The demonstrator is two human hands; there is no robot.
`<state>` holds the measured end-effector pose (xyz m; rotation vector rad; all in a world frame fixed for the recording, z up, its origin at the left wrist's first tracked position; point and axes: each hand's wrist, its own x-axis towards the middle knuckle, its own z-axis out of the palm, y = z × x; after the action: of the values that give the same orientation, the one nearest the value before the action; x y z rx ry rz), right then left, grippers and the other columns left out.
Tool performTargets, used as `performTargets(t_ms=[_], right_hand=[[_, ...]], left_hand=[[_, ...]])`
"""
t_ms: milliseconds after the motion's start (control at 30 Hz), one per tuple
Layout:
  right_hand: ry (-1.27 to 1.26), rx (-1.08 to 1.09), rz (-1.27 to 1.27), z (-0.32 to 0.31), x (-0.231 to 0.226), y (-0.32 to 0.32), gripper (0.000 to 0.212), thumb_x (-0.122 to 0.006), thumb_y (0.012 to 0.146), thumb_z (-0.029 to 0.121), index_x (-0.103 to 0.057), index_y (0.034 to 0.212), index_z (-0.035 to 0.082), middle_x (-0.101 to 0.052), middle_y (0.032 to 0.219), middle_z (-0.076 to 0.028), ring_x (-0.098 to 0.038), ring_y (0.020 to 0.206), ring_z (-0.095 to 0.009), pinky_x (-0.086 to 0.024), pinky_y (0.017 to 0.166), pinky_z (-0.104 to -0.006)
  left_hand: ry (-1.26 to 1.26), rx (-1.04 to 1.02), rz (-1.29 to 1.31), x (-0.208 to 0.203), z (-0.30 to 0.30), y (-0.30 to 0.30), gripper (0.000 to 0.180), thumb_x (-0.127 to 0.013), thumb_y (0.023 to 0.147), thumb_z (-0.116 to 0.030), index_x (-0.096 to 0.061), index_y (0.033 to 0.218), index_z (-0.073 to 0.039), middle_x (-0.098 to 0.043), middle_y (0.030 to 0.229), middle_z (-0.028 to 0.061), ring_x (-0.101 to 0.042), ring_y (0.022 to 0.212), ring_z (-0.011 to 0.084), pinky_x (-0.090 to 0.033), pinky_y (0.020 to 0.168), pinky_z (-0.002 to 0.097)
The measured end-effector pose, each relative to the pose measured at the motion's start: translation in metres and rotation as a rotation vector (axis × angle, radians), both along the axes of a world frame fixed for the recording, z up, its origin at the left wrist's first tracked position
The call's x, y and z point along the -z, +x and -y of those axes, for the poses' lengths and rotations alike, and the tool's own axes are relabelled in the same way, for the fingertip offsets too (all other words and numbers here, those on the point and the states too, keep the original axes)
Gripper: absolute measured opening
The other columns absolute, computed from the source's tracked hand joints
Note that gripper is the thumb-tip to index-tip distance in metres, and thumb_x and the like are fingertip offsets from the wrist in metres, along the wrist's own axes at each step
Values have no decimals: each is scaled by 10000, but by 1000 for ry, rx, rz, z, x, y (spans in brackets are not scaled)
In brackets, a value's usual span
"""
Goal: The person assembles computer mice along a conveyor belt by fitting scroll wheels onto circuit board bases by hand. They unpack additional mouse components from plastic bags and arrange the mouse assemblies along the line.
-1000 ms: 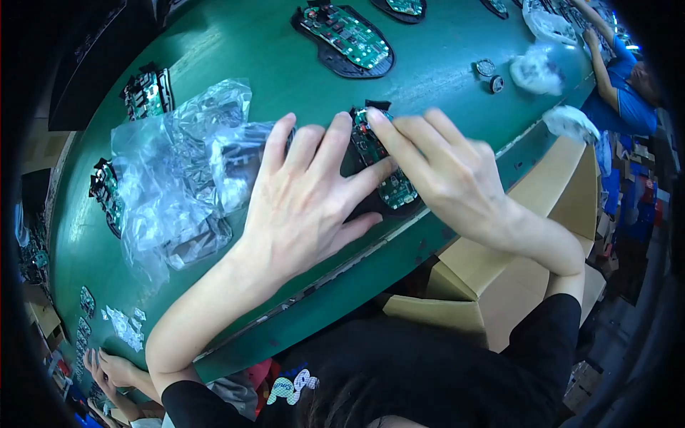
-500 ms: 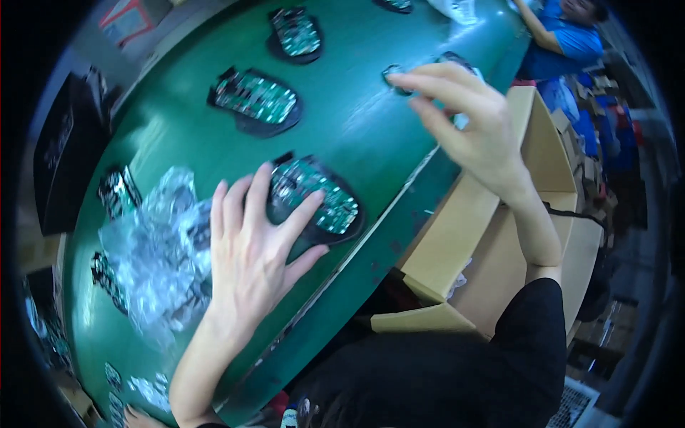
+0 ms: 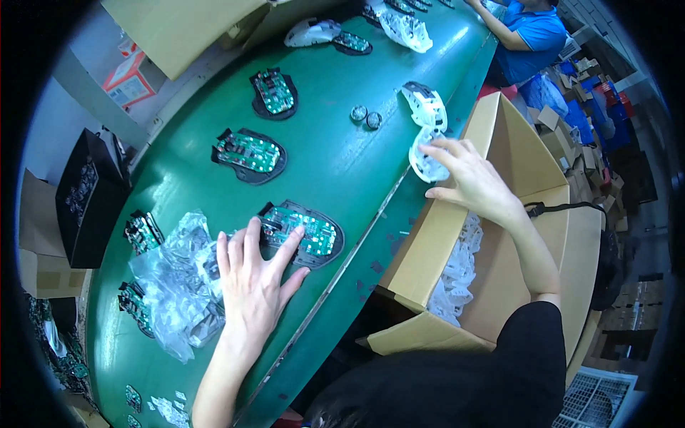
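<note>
My left hand rests with spread fingers on a mouse base, a black shell carrying a green circuit board. Its index fingertip lies on the board, while the thumb stands apart near the lower edge. To the right, my right hand reaches over the table edge, fingers apart, fingertips at a white plastic mouse shell. A second white shell with a dark strip lies just beyond it. Two small dark rings sit left of the shells.
Farther up the green table are more mouse bases. Crumpled clear plastic bags lie at left beside loose circuit boards. An open cardboard box with white parts stands against the near edge. A co-worker in blue is far right.
My right hand has moved from above the small rings to the white shell nearer me. The left hand stays on the same mouse base. The view has shifted, showing more of the table's far end.
</note>
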<state>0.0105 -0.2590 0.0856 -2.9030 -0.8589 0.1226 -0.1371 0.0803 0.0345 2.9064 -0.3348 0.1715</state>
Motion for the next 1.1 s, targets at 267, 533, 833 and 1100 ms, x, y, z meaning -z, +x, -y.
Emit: performTargets(t_ms=[267,533,833,1100], right_hand=[[46,-81,136,7,0,13,486,-774,803,231,-640,1264,152,-691,1027,-103,-659,974,-292,-562,758,-423],[180,229,389,-2,-11,95,367,-755,846,373,-712,1013,49,-718,889,-166,-707,861,-327,-549,712,-430],[111,381,245,-2,32,112,1084,-772,744,636,-309,1541,64,-533,1369,-260,-578,1145,-461,-495,940,-561],[63,277,86,8,48,110,906,-788,771,391,-344,1538,202,-480,1339,-255,-436,1295,-443,-431,1065,-534]], left_hand=[[-1,14,37,2,0,2,626,-777,805,-387,-586,1394,-300,-457,1369,214,-472,1237,385,-304,1124,605],[16,20,62,6,-1,-1,624,-758,824,-411,-571,1410,-305,-454,1377,224,-473,1237,388,-298,1123,605],[23,30,80,11,-3,-2,600,-713,862,-452,-544,1422,-317,-482,1379,241,-501,1202,362,-302,1118,610],[52,45,111,10,-2,-1,620,-720,856,-454,-533,1431,-318,-480,1372,231,-514,1184,346,-310,1110,608]])
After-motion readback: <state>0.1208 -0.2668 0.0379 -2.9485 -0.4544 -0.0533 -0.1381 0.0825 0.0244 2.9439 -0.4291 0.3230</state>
